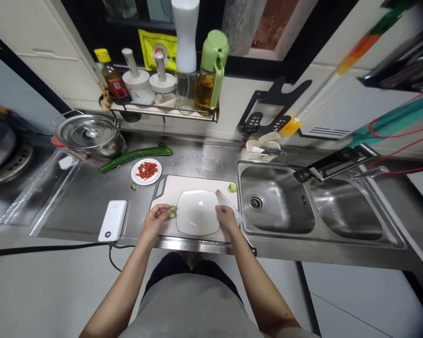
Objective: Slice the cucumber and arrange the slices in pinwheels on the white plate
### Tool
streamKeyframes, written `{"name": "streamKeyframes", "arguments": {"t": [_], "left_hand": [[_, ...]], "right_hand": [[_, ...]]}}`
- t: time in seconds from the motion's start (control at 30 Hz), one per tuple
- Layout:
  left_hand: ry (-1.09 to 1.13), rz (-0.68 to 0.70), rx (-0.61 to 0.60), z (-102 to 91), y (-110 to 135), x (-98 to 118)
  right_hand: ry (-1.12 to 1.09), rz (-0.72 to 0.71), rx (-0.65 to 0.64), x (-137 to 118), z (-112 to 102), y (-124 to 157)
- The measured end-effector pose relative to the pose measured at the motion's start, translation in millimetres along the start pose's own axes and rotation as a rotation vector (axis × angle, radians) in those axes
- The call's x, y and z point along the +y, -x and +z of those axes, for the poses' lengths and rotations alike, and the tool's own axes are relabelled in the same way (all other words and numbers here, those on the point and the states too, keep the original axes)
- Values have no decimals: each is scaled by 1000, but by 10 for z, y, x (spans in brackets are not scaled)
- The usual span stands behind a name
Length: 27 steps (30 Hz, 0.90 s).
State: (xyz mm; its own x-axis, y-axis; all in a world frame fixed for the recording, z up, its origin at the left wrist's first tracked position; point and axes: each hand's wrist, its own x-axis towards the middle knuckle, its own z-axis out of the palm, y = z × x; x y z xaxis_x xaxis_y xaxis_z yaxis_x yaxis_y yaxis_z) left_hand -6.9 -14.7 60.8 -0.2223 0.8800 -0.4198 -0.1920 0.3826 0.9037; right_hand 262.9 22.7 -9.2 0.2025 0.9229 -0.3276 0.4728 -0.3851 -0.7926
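A white square plate [198,213] sits over the middle of the light cutting board [172,184]. My right hand [226,217] is closed on the plate's right edge. At the plate's left side, my left hand [157,218] pinches a cucumber slice [172,212]; whether it holds more than one is unclear. A knife [230,203] lies at the board's right side, partly hidden by the plate and my right hand. Further cucumber slices [233,188] rest near the board's far right corner. Beyond the board are a long cucumber [136,157] and a small plate [134,174] with chopped red pieces.
A double steel sink [277,199] is to the right, with a black faucet [334,164] over it. On the left stand a lidded steel pot [91,136] and a white power bank [113,220] with a cable. A seasoning rack [165,110] hangs on the wall.
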Motion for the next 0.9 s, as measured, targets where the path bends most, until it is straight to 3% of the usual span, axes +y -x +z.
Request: {"name": "streamKeyframes", "arguments": {"t": [0.9], "left_hand": [[-5, 10, -61, 141, -4, 17]], "right_hand": [[391, 50, 49, -172, 62, 84]]}}
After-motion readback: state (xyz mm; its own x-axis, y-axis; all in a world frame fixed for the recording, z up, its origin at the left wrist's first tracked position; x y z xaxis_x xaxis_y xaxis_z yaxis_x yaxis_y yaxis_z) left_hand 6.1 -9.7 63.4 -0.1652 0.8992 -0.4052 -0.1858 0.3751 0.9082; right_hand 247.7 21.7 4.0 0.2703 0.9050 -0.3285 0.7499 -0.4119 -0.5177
